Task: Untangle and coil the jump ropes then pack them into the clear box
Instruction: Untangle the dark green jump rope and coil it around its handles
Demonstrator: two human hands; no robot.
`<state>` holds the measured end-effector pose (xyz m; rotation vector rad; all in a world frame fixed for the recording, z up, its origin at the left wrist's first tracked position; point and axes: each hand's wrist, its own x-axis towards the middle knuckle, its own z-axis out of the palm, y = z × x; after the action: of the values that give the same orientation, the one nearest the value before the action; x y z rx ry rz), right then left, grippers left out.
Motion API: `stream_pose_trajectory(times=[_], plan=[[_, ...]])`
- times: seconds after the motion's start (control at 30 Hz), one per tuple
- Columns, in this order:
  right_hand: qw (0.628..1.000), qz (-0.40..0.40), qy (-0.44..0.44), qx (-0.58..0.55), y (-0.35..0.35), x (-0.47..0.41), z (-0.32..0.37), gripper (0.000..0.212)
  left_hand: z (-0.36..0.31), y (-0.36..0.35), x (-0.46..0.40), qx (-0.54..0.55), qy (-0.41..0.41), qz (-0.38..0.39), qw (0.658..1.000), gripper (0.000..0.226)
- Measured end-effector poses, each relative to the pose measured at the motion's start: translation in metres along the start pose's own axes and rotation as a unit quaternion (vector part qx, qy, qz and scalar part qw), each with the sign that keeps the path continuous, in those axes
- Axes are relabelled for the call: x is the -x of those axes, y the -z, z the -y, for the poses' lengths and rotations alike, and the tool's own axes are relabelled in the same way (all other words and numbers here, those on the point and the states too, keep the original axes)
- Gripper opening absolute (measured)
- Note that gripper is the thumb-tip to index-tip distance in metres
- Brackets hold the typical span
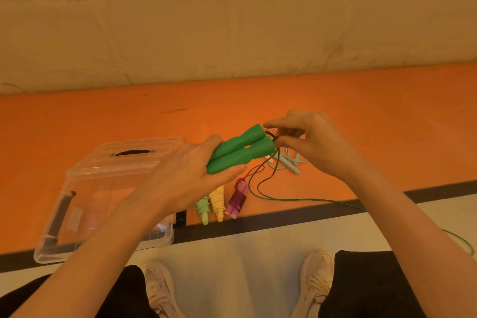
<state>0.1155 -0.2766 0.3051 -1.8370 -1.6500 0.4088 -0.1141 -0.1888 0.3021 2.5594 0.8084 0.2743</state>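
The left hand (196, 175) grips both stiff green handles (240, 151) above the orange surface (361, 116) while the right hand (307, 142) pinches their thin, limp cord (260, 188), likely light and tangle-prone, best held at the handles.

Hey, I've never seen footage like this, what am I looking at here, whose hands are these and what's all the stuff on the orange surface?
There is no machine: a head-worn camera looks down at the person's own hands. The left hand grips two green handles side by side; the right hand pinches the green cord at their ends. On the orange table lie a clear box with its lid, three coiled ropes, light green, yellow and pink, and a pale blue rope not yet coiled.
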Motion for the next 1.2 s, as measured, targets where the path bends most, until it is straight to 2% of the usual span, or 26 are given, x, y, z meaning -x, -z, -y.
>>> stream_pose_trajectory(times=[0.13, 0.43, 0.57, 0.77, 0.87, 0.9, 0.97, 1.07, 1.2], plan=[[0.998, 0.045, -0.026, 0.033, 0.001, 0.001, -0.004, 0.031, -0.002, 0.000, -0.001, -0.017, -0.001, 0.004, 1.000, 0.042], [0.998, -0.030, 0.015, 0.044, 0.000, 0.003, 0.001, 0.023, 0.002, 0.007, -0.004, 0.054, 0.048, 0.059, 0.996, 0.049], [0.996, -0.028, 0.058, 0.061, -0.002, 0.001, 0.001, 0.024, 0.002, 0.004, -0.002, 0.053, 0.051, 0.074, 0.995, 0.050], [0.996, -0.031, 0.024, 0.079, -0.004, 0.000, 0.005, 0.016, 0.006, 0.005, 0.001, 0.056, 0.058, 0.047, 0.996, 0.044], [0.995, -0.065, 0.007, 0.070, -0.007, 0.002, 0.012, 0.008, 0.004, 0.004, -0.001, 0.089, 0.062, 0.046, 0.993, 0.045], [0.995, -0.083, -0.008, 0.046, -0.007, 0.002, 0.015, 0.008, 0.003, 0.004, -0.001, 0.114, 0.064, 0.041, 0.991, 0.045], [0.990, -0.106, -0.059, -0.071, -0.006, 0.002, 0.023, 0.013, 0.000, 0.003, -0.003, 0.165, 0.064, 0.026, 0.984, 0.047], [0.953, -0.110, -0.117, -0.257, -0.004, 0.003, 0.035, 0.019, -0.002, 0.001, -0.006, 0.223, 0.052, 0.015, 0.973, 0.055], [0.926, -0.116, -0.128, -0.337, -0.006, 0.004, 0.039, 0.017, -0.009, -0.005, -0.005, 0.321, 0.050, 0.048, 0.944, 0.056]])
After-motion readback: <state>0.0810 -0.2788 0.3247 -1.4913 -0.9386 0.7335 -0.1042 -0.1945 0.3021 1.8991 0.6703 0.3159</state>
